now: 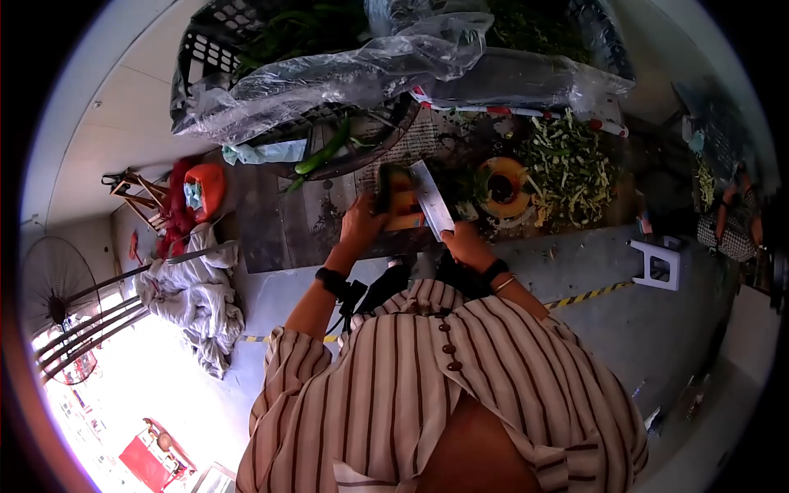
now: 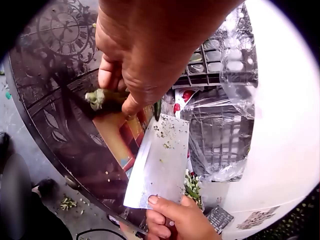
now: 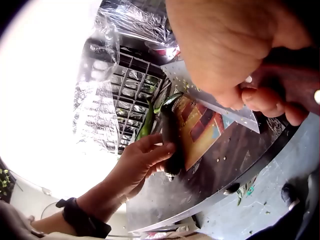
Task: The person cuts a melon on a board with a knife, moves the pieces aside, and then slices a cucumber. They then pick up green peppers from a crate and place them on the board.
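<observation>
My left hand [image 1: 362, 223] grips a long dark green vegetable [image 3: 171, 132] with a pale cut-looking stem end [image 2: 96, 99]. Beneath the vegetable lies a cutting board [image 3: 197, 127] patterned in yellow and red. In my right hand [image 1: 468, 246] is a broad cleaver [image 1: 432, 201], held by its dark red-brown handle [image 3: 290, 80]. Green specks stick to the blade [image 2: 162, 155], which stands beside the vegetable over the board. A slim green pepper-like vegetable [image 1: 327, 148] lies further back on the table.
Shredded green and pale pieces [image 1: 571, 172] are heaped on the table's right, beside a yellow round shape [image 1: 503, 187]. Plastic-lined black crates [image 1: 197, 62] of greens stand behind. A white stool [image 1: 656, 263] is at right; a fan [image 1: 57, 304] and a grey cloth [image 1: 193, 296] are at left.
</observation>
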{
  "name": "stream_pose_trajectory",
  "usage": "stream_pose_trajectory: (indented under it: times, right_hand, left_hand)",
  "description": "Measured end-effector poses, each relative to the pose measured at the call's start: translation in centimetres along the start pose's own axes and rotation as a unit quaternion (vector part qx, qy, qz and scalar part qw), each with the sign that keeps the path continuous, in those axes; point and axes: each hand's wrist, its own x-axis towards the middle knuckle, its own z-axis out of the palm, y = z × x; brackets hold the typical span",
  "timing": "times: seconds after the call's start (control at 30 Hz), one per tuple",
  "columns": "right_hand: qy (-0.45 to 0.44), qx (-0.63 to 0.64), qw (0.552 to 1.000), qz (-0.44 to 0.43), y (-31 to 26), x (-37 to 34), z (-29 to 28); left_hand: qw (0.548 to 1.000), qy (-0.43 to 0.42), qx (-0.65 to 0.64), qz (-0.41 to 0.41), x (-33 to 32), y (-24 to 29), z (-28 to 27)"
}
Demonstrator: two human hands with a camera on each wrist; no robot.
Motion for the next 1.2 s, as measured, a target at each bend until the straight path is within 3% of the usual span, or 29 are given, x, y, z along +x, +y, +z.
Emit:
stream_pose_trajectory:
  times: [0.1,0.27,0.47,0.63,0.87,0.97,1.03,1.07,1.13,1.2]
  right_hand:
    - [0.004,0.019,1.000,-0.009,0.8,0.4,0.4]
    - [-0.003,0.001,1.000,0.006,0.5,0.4,0.1]
    - [0.027,-0.024,0.998,-0.043,1.5,1.1,0.7]
    - [0.060,-0.144,0.985,-0.072,2.0,1.6,1.3]
    - [0.063,-0.142,0.984,-0.088,1.9,1.5,1.2]
    - [0.042,-0.115,0.990,-0.069,1.8,1.5,1.1]
    - [0.083,-0.102,0.984,-0.116,2.3,1.8,1.4]
    - [0.079,-0.097,0.984,-0.131,2.6,1.9,1.4]
    - [0.060,-0.082,0.988,-0.114,2.8,2.1,1.5]
    - [0.038,-0.077,0.992,-0.094,3.0,2.2,1.4]
  left_hand:
    - [0.998,-0.025,-0.042,-0.039,-0.6,0.5,0.8]
    - [0.997,0.028,-0.042,-0.066,0.0,1.3,1.3]
    - [0.997,0.042,-0.030,-0.060,2.2,2.3,0.4]
    - [0.996,0.024,0.001,-0.083,3.7,2.0,1.7]
    - [0.997,0.048,0.003,-0.062,4.3,2.0,1.6]
    - [0.997,0.047,-0.058,-0.030,4.4,1.7,0.6]
    - [0.964,-0.009,-0.261,-0.048,4.8,1.0,0.3]
    - [0.964,-0.004,-0.259,-0.052,4.9,0.7,0.2]
    - [0.899,-0.034,-0.425,-0.101,4.6,1.1,-0.2]
    - [0.880,-0.050,-0.458,-0.118,4.5,0.7,-0.4]
